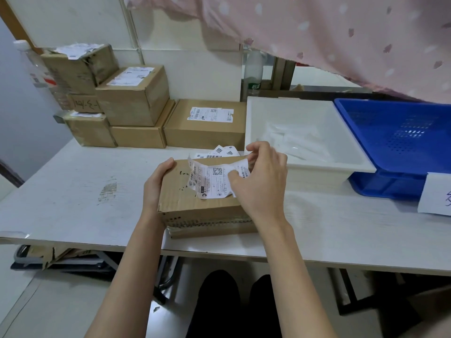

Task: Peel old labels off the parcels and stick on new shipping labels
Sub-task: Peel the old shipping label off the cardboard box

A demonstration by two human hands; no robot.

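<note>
A worn brown cardboard parcel [195, 206] lies on the white table [73, 191] in front of me. My left hand [156, 184] grips its left end, fingers curled over the far top edge. On top sits a wrinkled white shipping label [210, 179], partly lifted and curling at its left and far edges. My right hand [258, 176] pinches the label's right side between thumb and fingers. More loose printed labels [219, 152] lie on the table just behind the parcel.
Several stacked cardboard parcels [131, 98] with labels stand at the back left, a flat one [207, 123] beside them. A white tray [305, 167] with white paper strips sits to the right, then a blue basket [395, 147]. A pink curtain [341, 32] hangs above.
</note>
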